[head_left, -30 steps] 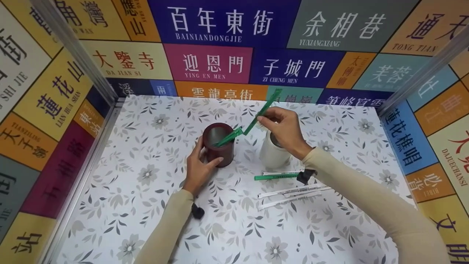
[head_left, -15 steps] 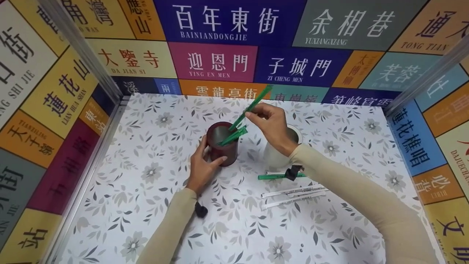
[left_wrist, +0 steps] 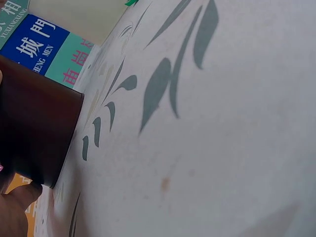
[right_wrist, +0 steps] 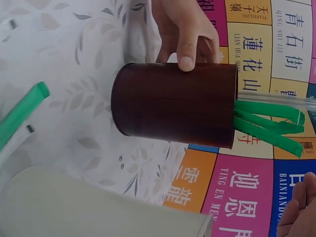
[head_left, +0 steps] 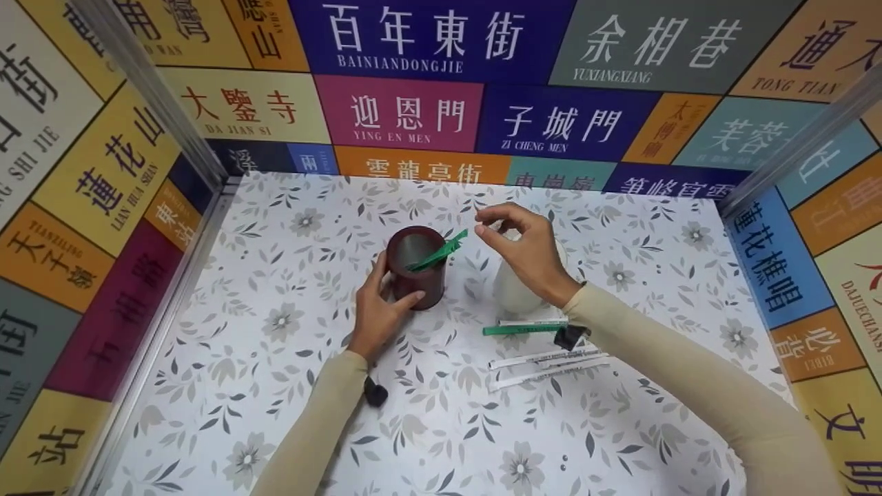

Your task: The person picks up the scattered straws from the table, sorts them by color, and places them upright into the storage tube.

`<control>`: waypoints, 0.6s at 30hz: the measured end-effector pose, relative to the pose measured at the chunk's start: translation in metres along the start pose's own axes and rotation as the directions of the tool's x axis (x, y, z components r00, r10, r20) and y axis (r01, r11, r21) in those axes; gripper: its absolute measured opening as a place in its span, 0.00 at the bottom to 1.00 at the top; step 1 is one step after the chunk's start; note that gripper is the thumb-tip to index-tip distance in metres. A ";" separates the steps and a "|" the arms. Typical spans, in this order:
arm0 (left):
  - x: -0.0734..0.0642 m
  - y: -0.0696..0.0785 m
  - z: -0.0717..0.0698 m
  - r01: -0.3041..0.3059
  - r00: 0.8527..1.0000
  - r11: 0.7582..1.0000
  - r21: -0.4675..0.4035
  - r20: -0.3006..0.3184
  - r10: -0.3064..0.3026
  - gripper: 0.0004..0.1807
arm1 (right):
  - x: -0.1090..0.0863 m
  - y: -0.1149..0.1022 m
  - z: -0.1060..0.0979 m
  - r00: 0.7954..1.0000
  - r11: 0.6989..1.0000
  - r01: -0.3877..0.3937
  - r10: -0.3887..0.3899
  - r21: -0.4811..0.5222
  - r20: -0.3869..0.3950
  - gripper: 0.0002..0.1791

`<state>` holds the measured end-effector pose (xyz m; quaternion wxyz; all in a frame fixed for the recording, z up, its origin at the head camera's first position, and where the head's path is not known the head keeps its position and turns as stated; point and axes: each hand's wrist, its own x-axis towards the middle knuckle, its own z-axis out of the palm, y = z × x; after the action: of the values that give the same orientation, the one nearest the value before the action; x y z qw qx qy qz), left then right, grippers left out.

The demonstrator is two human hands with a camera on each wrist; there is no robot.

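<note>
My left hand [head_left: 382, 310] grips the side of a dark reddish-brown cup [head_left: 424, 289], which stands upright. Several narrow green-wrapped sticks [head_left: 439, 251] lean inside it, their ends jutting past the rim; the right wrist view shows these green sticks [right_wrist: 269, 123] bunched together. To the right, my right hand [head_left: 527, 244] is raised with bent fingers and nothing in them, thumb and forefinger slightly apart. Under that hand stands a white cup [head_left: 510, 293], its mouth mostly hidden. In the left wrist view the brown cup [left_wrist: 37, 123] has a thumb against its side.
In front of the white cup lie a green-wrapped stick [head_left: 517, 331] and a white-wrapped one beside it. Nearer the person are more white-wrapped sticks [head_left: 544, 372]. The floral tabletop [head_left: 427, 448] is bounded by walls of colourful signs [head_left: 400, 114] at the back and both sides.
My right hand brought a green-wrapped stick to the brown cup's mouth, let it go there, and drew back slightly right. The left hand kept its grip on the brown cup.
</note>
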<state>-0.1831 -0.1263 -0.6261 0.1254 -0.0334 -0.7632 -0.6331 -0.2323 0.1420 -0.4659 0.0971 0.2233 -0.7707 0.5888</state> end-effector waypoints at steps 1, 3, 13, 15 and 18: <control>0.000 0.000 0.000 -0.001 1.000 1.000 0.001 0.000 0.001 0.58 | -0.006 -0.001 -0.004 1.000 1.000 0.008 -0.008 -0.013 0.010 0.10; 0.000 0.000 0.000 -0.002 1.000 1.000 0.003 0.002 0.002 0.58 | -0.019 -0.003 -0.012 0.999 0.999 0.028 -0.027 -0.031 0.038 0.10; 0.000 -0.001 -0.001 -0.004 1.000 1.000 0.006 -0.015 0.004 0.58 | -0.099 0.020 -0.030 0.974 0.975 0.167 -0.140 -0.146 0.178 0.14; 0.000 -0.001 -0.001 -0.002 1.000 1.000 0.003 -0.013 0.002 0.58 | -0.114 0.030 -0.032 0.969 0.970 0.181 -0.148 -0.161 0.197 0.15; -0.001 -0.002 0.001 0.002 1.000 1.000 0.002 -0.007 -0.002 0.59 | -0.134 0.046 -0.034 0.969 0.964 0.176 -0.133 -0.200 0.209 0.16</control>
<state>-0.1827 -0.1257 -0.6280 0.1275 -0.0305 -0.7635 -0.6324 -0.1398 0.2150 -0.5512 0.0912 0.3272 -0.8162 0.4674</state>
